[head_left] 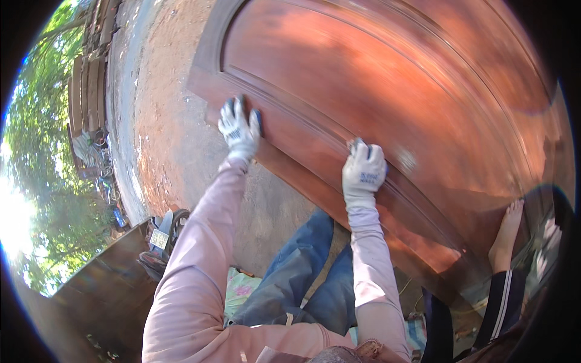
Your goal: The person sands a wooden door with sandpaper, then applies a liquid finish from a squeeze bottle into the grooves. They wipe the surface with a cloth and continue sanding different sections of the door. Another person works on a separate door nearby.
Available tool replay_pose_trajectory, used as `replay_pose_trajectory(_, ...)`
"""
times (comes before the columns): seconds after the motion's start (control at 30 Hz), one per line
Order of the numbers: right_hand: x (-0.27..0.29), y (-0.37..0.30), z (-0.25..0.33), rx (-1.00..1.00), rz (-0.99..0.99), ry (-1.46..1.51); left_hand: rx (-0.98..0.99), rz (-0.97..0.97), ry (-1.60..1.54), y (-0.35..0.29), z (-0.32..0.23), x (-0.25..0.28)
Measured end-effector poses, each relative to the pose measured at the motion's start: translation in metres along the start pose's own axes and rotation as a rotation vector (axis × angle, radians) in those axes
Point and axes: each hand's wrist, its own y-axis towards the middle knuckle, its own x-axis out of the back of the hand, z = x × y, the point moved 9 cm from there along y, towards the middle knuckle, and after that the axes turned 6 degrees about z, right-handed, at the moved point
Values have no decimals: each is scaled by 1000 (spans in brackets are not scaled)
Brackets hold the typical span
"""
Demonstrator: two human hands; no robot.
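A large reddish-brown wooden door panel point(315, 66) with curved moulded grooves lies in front of me, slanting down to the right. My left hand point(240, 132), in a white work glove with dark fingertips, rests on its near edge with the fingers stretched out. Further right, my right hand point(365, 170), gloved alike, is curled closed against the moulding along the near side. Whatever its fingers grip, if anything, is hidden; only a small dark bit shows at the fingertips.
Another person's bare foot point(506, 236) rests on the door's right part, below it a dark trouser leg point(501, 302) with white stripes. Stacked boards point(88, 91) stand far left. A brown board-like surface point(103, 281) with dark gear point(158, 251) lies left of me.
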Motion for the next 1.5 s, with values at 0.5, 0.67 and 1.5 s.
replay_pose_trajectory(0.5,3,-23,2,-63,-314,-122,378,216,-191,250,227,-33)
replay_pose_trajectory(0.67,3,-43,0,-29,-323,-103,347,130,-200,216,219,-22)
replay_pose_trajectory(1.5,-6,-17,95,270,76,23,296,-69,-2,63,23,6)
